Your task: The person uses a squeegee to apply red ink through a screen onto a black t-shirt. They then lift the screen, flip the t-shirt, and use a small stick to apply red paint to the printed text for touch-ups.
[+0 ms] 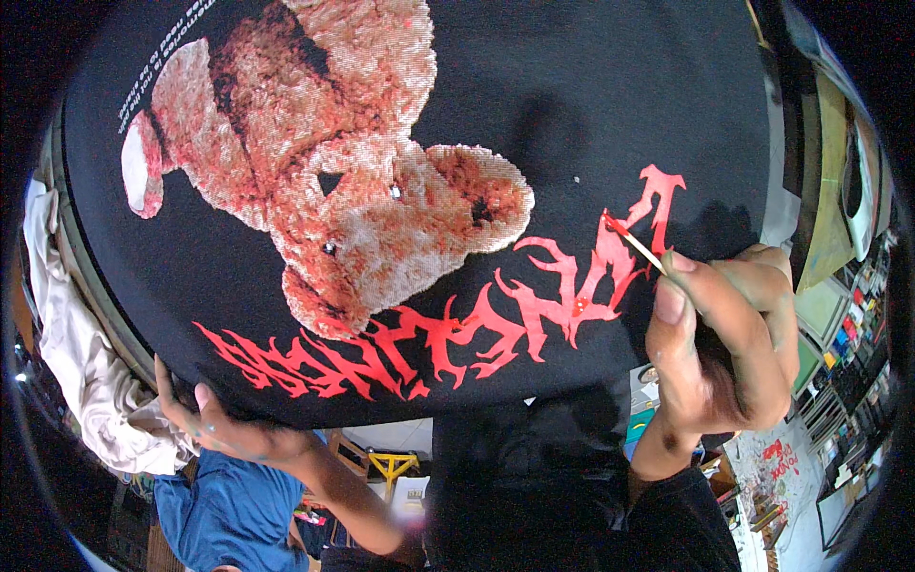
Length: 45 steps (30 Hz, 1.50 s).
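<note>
A black T-shirt (pixel 610 86) lies stretched flat before me, printed with a brown teddy bear upside down and jagged red lettering (pixel 529 319). Between thumb and index finger, my right hand (pixel 729 334) pinches a thin wooden stick (pixel 640 244). The stick's red-coated tip meets the lettering near its right end, where small glossy red spots show. At the shirt's lower left edge, my left hand (pixel 224 424) grips the cloth, thumb and index finger visible and the other fingers partly hidden.
White cloth (pixel 81 353) hangs bunched along the left side. Below it is a person in a blue garment (pixel 229 510). A yellow metal frame (pixel 391 465) stands on the floor beyond the near edge. Cluttered shelves and a red-stained floor (pixel 782 458) lie to the right.
</note>
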### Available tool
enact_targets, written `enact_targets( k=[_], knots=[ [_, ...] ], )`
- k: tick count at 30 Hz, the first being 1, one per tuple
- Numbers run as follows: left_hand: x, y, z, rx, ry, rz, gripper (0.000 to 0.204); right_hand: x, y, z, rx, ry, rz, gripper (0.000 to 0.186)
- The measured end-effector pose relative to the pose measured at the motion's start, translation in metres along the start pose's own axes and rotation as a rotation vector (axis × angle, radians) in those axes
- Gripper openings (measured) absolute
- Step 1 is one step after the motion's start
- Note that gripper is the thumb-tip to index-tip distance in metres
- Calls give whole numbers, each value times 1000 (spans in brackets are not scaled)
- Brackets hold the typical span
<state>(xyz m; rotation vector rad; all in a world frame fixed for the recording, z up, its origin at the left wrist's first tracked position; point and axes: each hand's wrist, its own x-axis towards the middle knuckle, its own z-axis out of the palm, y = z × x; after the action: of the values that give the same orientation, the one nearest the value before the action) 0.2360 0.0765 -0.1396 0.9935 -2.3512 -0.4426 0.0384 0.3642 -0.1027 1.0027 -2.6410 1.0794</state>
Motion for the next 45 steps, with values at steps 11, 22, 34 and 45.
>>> enact_targets(
  k=[11,22,34,45],
  knots=[
    [0,-2,-1,-57,7,-13,56,4,-1,-4,42,-31,28,16],
    [3,-18,-7,166,-59,426,43,3,-3,5,-11,48,30,12],
    [3,-11,-6,64,-47,207,37,0,-1,5,-7,44,12,19],
    [9,-21,-9,175,-61,497,54,1,-1,3,35,20,29,17]
  ],
)
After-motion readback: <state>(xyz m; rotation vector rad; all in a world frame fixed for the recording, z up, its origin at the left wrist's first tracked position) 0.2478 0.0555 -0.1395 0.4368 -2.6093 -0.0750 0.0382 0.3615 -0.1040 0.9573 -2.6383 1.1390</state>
